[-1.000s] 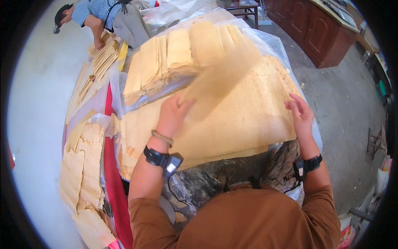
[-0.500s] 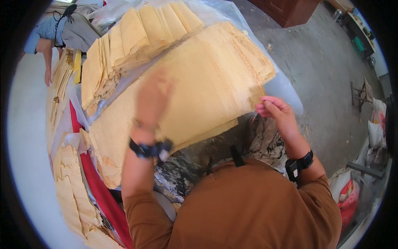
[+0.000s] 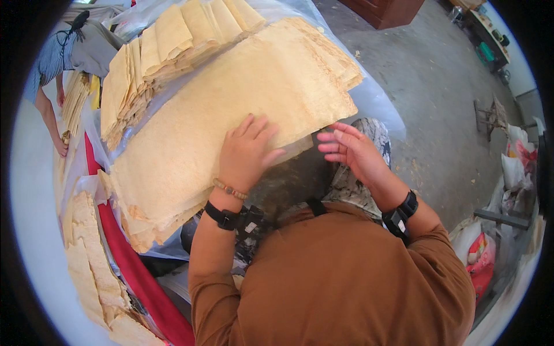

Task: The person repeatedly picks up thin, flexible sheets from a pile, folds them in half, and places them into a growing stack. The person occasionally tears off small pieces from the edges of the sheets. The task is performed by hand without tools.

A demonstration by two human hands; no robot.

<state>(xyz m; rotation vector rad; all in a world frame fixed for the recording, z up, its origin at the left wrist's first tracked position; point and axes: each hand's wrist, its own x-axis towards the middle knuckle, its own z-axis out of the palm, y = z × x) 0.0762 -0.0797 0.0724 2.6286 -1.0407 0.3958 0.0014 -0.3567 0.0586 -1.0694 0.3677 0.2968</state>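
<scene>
A stack of large tan sheets (image 3: 242, 86), like coarse handmade paper with rough brownish edges, lies slantwise in front of me. My left hand (image 3: 247, 145) rests on the top sheet close to its near edge, palm down, fingers spread and nothing held. Just off the near right corner of the stack is my right hand (image 3: 352, 151). Its fingers are apart and slightly bent, slightly blurred, and I see nothing in them. Whether its fingertips touch the sheet's edge I cannot tell.
Folded tan sheets (image 3: 173, 43) are piled behind the stack on clear plastic (image 3: 375, 109). A red strip (image 3: 135, 271) and torn sheets (image 3: 95, 259) are at the left. Another person's arm (image 3: 49, 118) reaches in at far left. A brown cabinet (image 3: 386, 10) stands beyond.
My left hand has moved right and come down flat on the sheet. My right hand has shifted left and opened; the small tan scrap it pinched no longer shows. The view has shifted slightly.
</scene>
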